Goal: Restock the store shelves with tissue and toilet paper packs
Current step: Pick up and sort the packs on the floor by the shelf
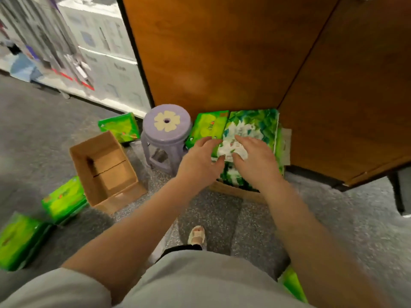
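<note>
A leaf-patterned green and white tissue pack (253, 125) lies on top of a cardboard box (235, 191) against the wooden cabinet. Beside it on the left lies a bright green pack (209, 127). Both my arms stretch down toward the box. My left hand (200, 158) hovers at the leafy pack's left edge with fingers spread. My right hand (255, 161) lies over the pack's white centre, fingers extended. Neither hand grips anything that I can make out. Other bright green packs lie on the floor at the left (64, 200), far left (20, 241) and behind the open box (119, 126).
An open cardboard box (106, 172) lies on the grey floor to the left. A purple plastic stool (165, 134) stands between it and the packs. A tall brown wooden cabinet (222, 52) rises behind. Blurred shelves (95, 47) stand at the upper left. My sandalled foot (196, 235) is below.
</note>
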